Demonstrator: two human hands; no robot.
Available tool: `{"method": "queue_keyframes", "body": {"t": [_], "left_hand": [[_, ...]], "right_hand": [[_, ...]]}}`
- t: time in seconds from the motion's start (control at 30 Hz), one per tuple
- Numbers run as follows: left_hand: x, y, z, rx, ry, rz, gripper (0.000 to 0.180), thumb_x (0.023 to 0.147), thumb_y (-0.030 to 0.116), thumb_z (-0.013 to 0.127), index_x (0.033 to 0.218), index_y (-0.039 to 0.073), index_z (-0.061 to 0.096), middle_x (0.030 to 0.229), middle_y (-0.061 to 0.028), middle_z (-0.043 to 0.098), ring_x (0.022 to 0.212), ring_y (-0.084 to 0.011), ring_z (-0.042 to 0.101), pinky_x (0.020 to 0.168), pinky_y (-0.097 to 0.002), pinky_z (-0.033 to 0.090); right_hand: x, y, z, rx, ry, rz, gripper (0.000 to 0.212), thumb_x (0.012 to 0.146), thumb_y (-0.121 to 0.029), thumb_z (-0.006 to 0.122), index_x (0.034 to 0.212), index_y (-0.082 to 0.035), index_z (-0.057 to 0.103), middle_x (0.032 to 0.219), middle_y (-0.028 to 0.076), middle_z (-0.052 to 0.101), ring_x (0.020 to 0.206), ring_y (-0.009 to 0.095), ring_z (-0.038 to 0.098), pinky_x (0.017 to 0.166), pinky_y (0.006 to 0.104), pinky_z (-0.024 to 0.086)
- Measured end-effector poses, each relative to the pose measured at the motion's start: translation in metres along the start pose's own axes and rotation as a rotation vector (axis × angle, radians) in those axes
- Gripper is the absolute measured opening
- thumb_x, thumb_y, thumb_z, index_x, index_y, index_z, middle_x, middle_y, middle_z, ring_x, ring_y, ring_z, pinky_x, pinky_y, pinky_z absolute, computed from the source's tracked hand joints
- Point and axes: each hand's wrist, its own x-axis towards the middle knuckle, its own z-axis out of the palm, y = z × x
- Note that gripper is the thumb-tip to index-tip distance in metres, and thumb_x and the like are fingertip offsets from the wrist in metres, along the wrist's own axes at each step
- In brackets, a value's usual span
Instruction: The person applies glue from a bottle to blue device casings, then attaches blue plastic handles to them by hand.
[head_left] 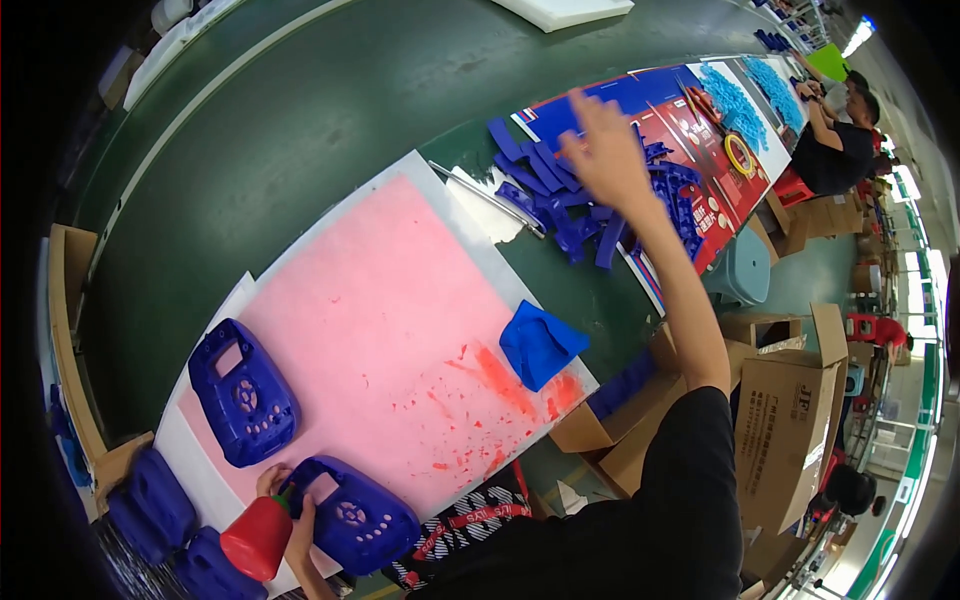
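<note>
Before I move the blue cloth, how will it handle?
Probably floppy: the blue cloth lies in soft creases. It looks thin, so likely light. Spread low on the pink sheet, it should bunch rather than roll.

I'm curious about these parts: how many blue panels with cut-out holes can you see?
2. One panel is at the left edge of the pink sheet; the other panel is beside the left hand. More may be hidden among the blue shells at lower left.

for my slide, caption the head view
Left hand holds a red bottle beside a blue cover; open right hand above blue pieces.
</note>
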Motion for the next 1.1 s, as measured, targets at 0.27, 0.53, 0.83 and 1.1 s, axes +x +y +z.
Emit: {"method": "queue_keyframes", "body": {"t": [0.27,0.53,0.83,1.1], "left_hand": [[0.017,0.001,0.007,0.134,0.002,0.179,0.050,0.078,-0.005,0.063,0.124,0.003,0.047,0.126,-0.0148,0.049,0.119,-0.0289,0.049,0.104,-0.0350,0.037],[0.009,0.005,-0.001,0.252,-0.010,0.192,0.036,0.086,0.004,0.061,0.119,0.002,0.049,0.116,-0.0154,0.050,0.114,-0.0299,0.050,0.100,-0.0361,0.039],[-0.001,0.008,-0.038,0.187,-0.284,0.120,0.053,0.084,0.023,0.075,0.130,0.006,0.054,0.129,-0.0123,0.058,0.124,-0.0270,0.053,0.108,-0.0394,0.039],[0.005,0.013,-0.049,0.042,-0.008,0.340,0.055,0.072,0.019,0.076,0.121,0.003,0.057,0.121,-0.0132,0.054,0.121,-0.0372,0.038,0.107,-0.0487,0.031]], "right_hand": [[-0.028,0.137,-0.022,-0.262,-0.416,0.596,0.054,0.099,-0.052,0.030,0.141,-0.022,0.048,0.137,0.020,0.053,0.132,0.039,0.043,0.108,0.0564,0.032],[-0.050,0.104,-0.049,-0.113,-0.171,0.441,0.059,0.101,-0.043,0.035,0.137,0.002,0.047,0.138,0.027,0.049,0.128,0.041,0.048,0.108,0.0447,0.035],[-0.138,0.120,-0.001,1.029,-0.075,0.977,0.038,0.101,-0.030,0.043,0.112,-0.002,0.065,0.103,0.011,0.066,0.102,0.021,0.059,0.094,0.0367,0.044],[-0.047,-0.071,-0.094,0.611,-0.030,0.488,0.046,0.100,-0.030,0.044,0.129,0.004,0.054,0.126,0.014,0.060,0.120,0.023,0.055,0.099,0.0354,0.042]]}}
